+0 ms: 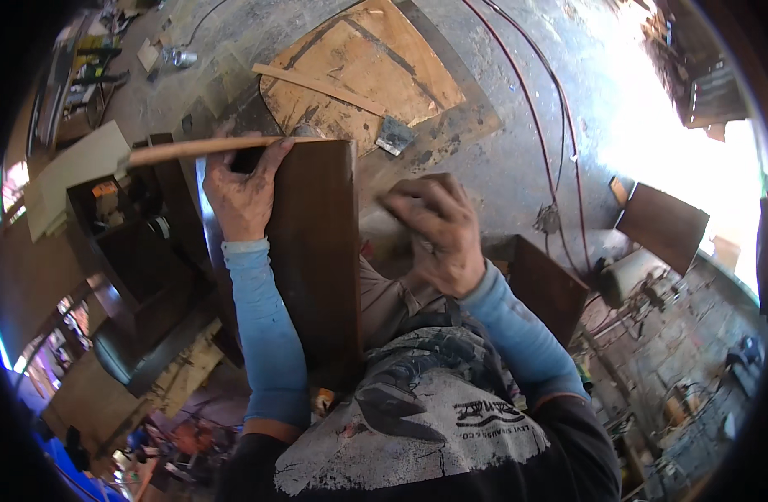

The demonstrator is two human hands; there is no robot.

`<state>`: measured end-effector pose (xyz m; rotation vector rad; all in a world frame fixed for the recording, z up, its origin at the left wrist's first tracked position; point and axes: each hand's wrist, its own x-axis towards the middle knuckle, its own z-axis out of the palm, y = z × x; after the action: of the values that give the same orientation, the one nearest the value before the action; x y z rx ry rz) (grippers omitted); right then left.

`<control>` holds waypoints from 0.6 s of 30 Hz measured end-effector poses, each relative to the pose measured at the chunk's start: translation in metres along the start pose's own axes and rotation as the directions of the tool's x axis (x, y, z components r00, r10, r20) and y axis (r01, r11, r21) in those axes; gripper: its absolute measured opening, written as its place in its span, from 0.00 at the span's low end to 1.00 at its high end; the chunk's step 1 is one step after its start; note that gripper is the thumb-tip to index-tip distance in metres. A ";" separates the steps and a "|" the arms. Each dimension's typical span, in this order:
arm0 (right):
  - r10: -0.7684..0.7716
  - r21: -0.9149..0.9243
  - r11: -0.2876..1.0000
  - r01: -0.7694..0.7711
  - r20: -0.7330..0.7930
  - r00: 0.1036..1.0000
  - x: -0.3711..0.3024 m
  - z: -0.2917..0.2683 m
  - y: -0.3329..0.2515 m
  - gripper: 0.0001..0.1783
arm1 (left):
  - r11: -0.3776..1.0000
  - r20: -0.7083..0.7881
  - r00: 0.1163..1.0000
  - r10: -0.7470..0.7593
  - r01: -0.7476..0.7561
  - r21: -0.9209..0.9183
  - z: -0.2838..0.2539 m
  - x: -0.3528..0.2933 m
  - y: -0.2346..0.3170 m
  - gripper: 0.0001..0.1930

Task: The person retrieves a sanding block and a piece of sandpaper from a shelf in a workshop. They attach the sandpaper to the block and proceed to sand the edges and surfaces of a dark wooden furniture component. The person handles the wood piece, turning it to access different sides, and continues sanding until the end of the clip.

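A dark brown wooden panel [315,243] stands in front of me, its face glossy and its right edge upright. Along its far edge runs a thin light wooden strip [179,151], which juts out past the panel to the left. My left hand [240,194] is closed round the strip at that edge, with the thumb on the near side and the other fingers partly hidden. To the right of the panel, apart from it, my right hand [441,230] hangs over my lap with its fingers curled and slightly blurred. Whatever lies within them, if anything, is hidden.
Ahead on the concrete floor lie a stained wooden board [376,63], a loose batten [317,88] and a small grey metal piece [396,135]. Dark cabinet parts [141,259] stand at left. Red and black hoses [530,109] cross the floor; another brown panel [543,289] stands at right.
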<state>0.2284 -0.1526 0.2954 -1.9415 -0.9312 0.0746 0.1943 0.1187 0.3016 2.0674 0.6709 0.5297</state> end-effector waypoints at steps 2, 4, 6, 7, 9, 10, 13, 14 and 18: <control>0.166 -0.151 0.976 -0.155 0.061 0.984 0.014 -0.027 -0.023 0.36 | 0.991 0.023 0.997 0.073 -0.075 0.109 0.001 0.005 -0.003 0.33; 0.237 -0.408 0.897 -0.169 0.122 0.964 0.033 -0.039 -0.042 0.38 | 0.951 0.051 0.987 0.153 -0.161 0.265 -0.002 0.004 -0.014 0.30; 0.174 -0.559 0.827 -0.062 0.149 0.973 0.049 -0.041 -0.050 0.32 | 0.935 -0.022 0.977 0.210 -0.195 0.297 0.001 0.003 0.004 0.27; 0.149 -0.609 0.793 -0.022 0.159 0.976 0.057 -0.038 -0.054 0.29 | 0.921 -0.039 0.970 0.239 -0.214 0.327 0.001 0.003 0.003 0.27; 0.091 -0.678 0.734 0.046 0.165 0.982 0.065 -0.030 -0.052 0.23 | 0.890 -0.060 0.952 0.301 -0.258 0.376 0.000 0.003 0.001 0.28; 0.084 -0.697 0.714 0.065 0.178 0.980 0.069 -0.028 -0.054 0.23 | 0.876 -0.070 0.942 0.329 -0.276 0.396 -0.001 0.003 0.001 0.28; 0.078 -0.746 0.658 0.105 0.206 0.975 0.076 -0.023 -0.060 0.22 | 0.877 -0.105 0.923 0.371 -0.311 0.367 -0.004 0.003 0.001 0.29; 0.083 -0.763 0.638 0.108 0.207 0.975 0.077 -0.021 -0.063 0.22 | 0.882 -0.115 0.918 0.380 -0.322 0.344 -0.006 0.004 0.002 0.30; 0.061 -0.786 0.605 0.124 0.201 0.978 0.078 -0.013 -0.066 0.22 | 0.890 -0.067 0.959 0.276 -0.229 0.394 -0.013 0.001 0.000 0.31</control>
<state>0.2511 -0.0957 0.3784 -2.7941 -1.2816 -0.2084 0.1873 0.1271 0.3082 2.5302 0.6126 0.7236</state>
